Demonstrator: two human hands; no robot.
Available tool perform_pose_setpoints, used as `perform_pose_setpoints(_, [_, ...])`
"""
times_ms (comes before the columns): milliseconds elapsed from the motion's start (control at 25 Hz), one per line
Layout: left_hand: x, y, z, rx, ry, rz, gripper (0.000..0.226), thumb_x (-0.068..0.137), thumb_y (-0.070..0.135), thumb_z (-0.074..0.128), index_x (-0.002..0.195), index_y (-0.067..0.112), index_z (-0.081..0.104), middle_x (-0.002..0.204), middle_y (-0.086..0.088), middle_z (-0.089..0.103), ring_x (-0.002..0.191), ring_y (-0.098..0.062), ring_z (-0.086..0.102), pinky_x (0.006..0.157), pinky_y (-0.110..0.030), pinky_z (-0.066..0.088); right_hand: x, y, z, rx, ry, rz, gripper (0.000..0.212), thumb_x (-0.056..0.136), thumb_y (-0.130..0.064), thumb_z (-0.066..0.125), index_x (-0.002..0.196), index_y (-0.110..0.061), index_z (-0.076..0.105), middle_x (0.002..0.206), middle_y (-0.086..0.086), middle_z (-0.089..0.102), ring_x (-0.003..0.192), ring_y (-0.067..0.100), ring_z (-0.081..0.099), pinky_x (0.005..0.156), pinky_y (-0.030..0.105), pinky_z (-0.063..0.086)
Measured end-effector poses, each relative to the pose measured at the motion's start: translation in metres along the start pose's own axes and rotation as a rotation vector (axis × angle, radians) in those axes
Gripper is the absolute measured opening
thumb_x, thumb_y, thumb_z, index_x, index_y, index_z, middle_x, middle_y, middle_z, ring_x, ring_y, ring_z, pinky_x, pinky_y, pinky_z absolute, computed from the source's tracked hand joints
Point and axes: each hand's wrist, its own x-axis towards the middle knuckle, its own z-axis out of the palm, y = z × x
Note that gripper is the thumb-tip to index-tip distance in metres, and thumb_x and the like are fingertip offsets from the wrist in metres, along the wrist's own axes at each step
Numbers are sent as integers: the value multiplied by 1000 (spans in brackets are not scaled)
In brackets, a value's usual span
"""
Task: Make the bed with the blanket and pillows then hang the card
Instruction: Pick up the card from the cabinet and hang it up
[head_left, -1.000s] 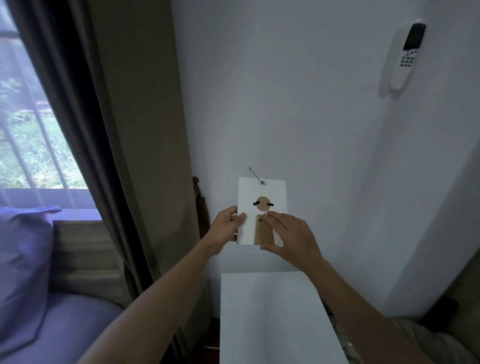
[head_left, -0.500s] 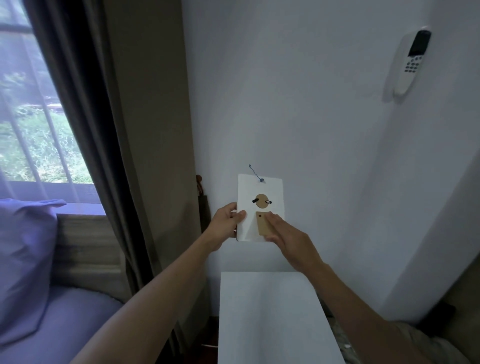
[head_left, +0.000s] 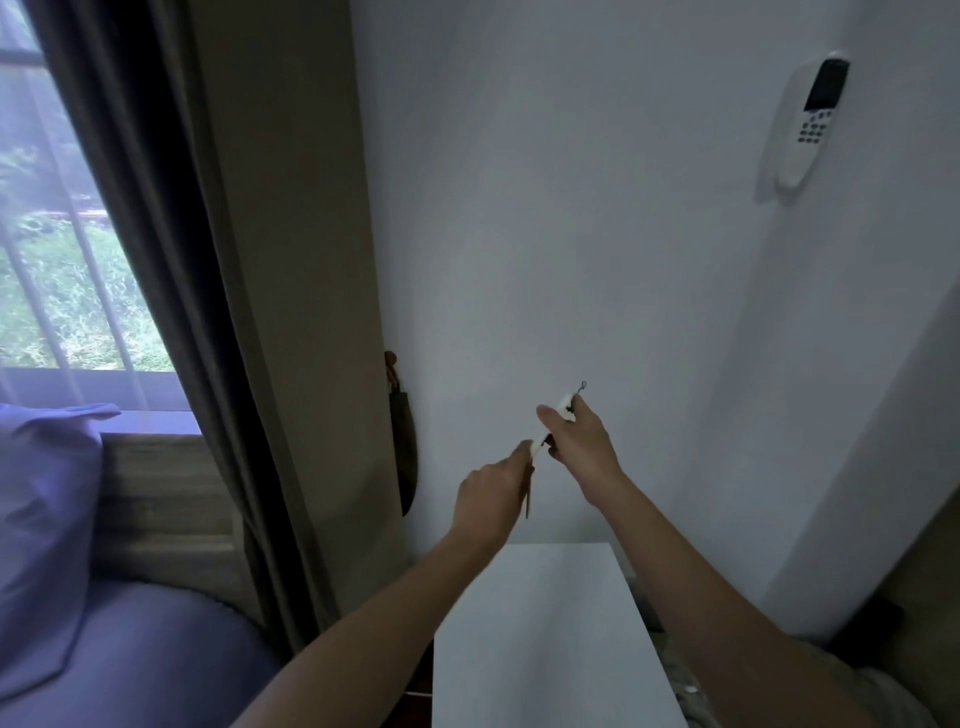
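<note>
The white card (head_left: 551, 418) is turned edge-on to me, so only a thin white strip shows in front of the white wall. A small string loop (head_left: 580, 387) sticks out at its upper end, and a brown tag (head_left: 528, 493) dangles below it. My right hand (head_left: 579, 439) grips the upper part of the card. My left hand (head_left: 493, 493) pinches its lower end. A purple pillow (head_left: 41, 519) leans at the far left on the purple-covered bed (head_left: 145, 660).
A white bedside cabinet (head_left: 545, 634) stands below my hands. Dark and tan curtains (head_left: 218, 270) hang beside the window at left. A white remote (head_left: 808, 122) sits in a wall holder at upper right. A brown object (head_left: 402, 447) hangs beside the curtain.
The card faced me flat against the wall; now it is turned edge-on and held slightly higher and to the right. My right hand moved up to its top end.
</note>
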Motion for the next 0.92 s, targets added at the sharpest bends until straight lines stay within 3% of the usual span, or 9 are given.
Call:
perform_pose_setpoints(120, [-2, 13, 3, 71, -84, 63, 48, 100, 36, 36, 143, 15, 37, 106, -15, 70, 82, -35, 70, 72, -41, 57, 2, 7, -9, 24, 50, 1, 25, 87, -20, 44, 106, -16, 60, 103, 9, 68, 93, 27, 67, 84, 50, 57])
perform_pose_setpoints(200, [0, 14, 0, -20, -137, 13, 48, 98, 44, 34, 140, 21, 39, 124, -9, 64, 101, -31, 66, 84, -41, 55, 3, 12, -20, 108, 46, 31, 31, 86, -18, 42, 110, -16, 61, 109, 12, 69, 95, 28, 68, 83, 50, 57])
perform_pose_setpoints(320, [10, -4, -8, -309, -74, -174, 45, 101, 37, 36, 144, 23, 38, 152, -1, 38, 140, -19, 36, 112, -34, 31, 1, 8, -41, 290, -9, 41, 23, 97, -9, 40, 110, -12, 59, 103, 12, 68, 91, 25, 65, 75, 40, 56])
perform_pose_setpoints(400, [21, -18, -18, -438, -42, -278, 49, 101, 31, 41, 148, 19, 32, 156, -1, 31, 145, -19, 28, 116, -32, 23, 2, 6, -56, 326, -72, 17, 24, 100, -8, 39, 114, -12, 59, 99, 9, 69, 87, 22, 65, 70, 34, 54])
perform_pose_setpoints(480, [32, -23, -33, -714, -159, -394, 55, 99, 28, 47, 150, 20, 25, 151, -5, 40, 139, -24, 39, 112, -40, 35, 2, 6, -65, 338, -131, 11, 27, 101, -9, 39, 118, -13, 59, 99, 7, 70, 85, 21, 66, 71, 33, 53])
perform_pose_setpoints(560, [36, -23, -46, -972, -308, -430, 56, 98, 18, 51, 148, 24, 27, 129, -4, 62, 118, -22, 60, 92, -39, 52, 3, 8, -66, 330, -159, 16, 28, 101, -10, 38, 119, -16, 59, 101, 6, 70, 86, 21, 66, 73, 34, 52])
perform_pose_setpoints(680, [36, -23, -54, -1048, -365, -394, 60, 93, 1, 55, 141, 33, 37, 101, 0, 72, 91, -15, 70, 66, -30, 59, 2, 9, -61, 352, -138, -3, 30, 100, -10, 42, 116, -23, 63, 98, 3, 70, 85, 17, 65, 70, 31, 53])
perform_pose_setpoints(800, [29, -27, -50, -1066, -292, -417, 60, 91, -4, 56, 135, 34, 40, 105, -10, 69, 95, -23, 69, 64, -32, 61, -2, 11, -54, 160, -107, -61, 31, 99, -17, 44, 113, -35, 65, 96, 0, 69, 83, 15, 64, 68, 27, 54])
perform_pose_setpoints(920, [20, -37, -41, -1066, -238, -431, 57, 91, -7, 54, 131, 32, 44, 112, -23, 65, 100, -29, 68, 66, -35, 61, -3, 17, -49, -70, -168, -90, 36, 100, -18, 36, 110, -42, 61, 104, 7, 68, 91, 28, 67, 70, 34, 60])
